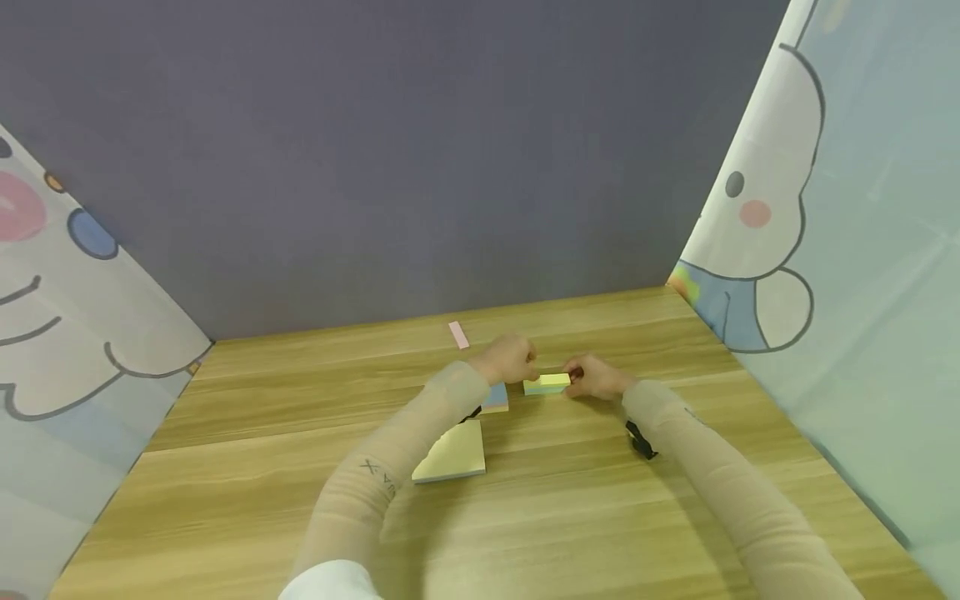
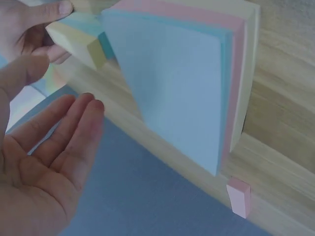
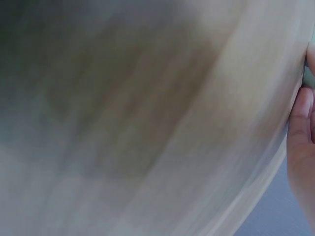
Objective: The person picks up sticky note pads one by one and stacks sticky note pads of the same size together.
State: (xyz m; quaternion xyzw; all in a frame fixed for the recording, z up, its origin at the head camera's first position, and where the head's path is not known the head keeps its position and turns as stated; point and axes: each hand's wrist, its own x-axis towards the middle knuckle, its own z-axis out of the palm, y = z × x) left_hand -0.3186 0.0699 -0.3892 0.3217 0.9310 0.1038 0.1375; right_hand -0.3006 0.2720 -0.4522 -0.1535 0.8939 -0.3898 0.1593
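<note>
A small block of sticky notes (image 1: 551,382), yellow over green-blue, is pinched at its right end by my right hand (image 1: 597,377). In the left wrist view, that hand's thumb presses the teal part of the sticky notes (image 2: 74,39). My left hand (image 1: 508,358) is just left of the block, its fingers relaxed and apart from it; the palm (image 2: 44,182) shows bare in the left wrist view. Partly behind the left wrist lies a stack of sticky notes (image 1: 497,397), blue on top with pink and cream layers below. The right wrist view catches only part of the right hand (image 3: 301,137).
A larger pale-yellow pad (image 1: 457,454) lies nearer me, partly under the left forearm. Toward the back of the wooden table (image 1: 585,517) is a narrow pink pad (image 1: 459,335). A dark panel (image 1: 450,167) rises behind, with cartoon-printed sheets at both sides.
</note>
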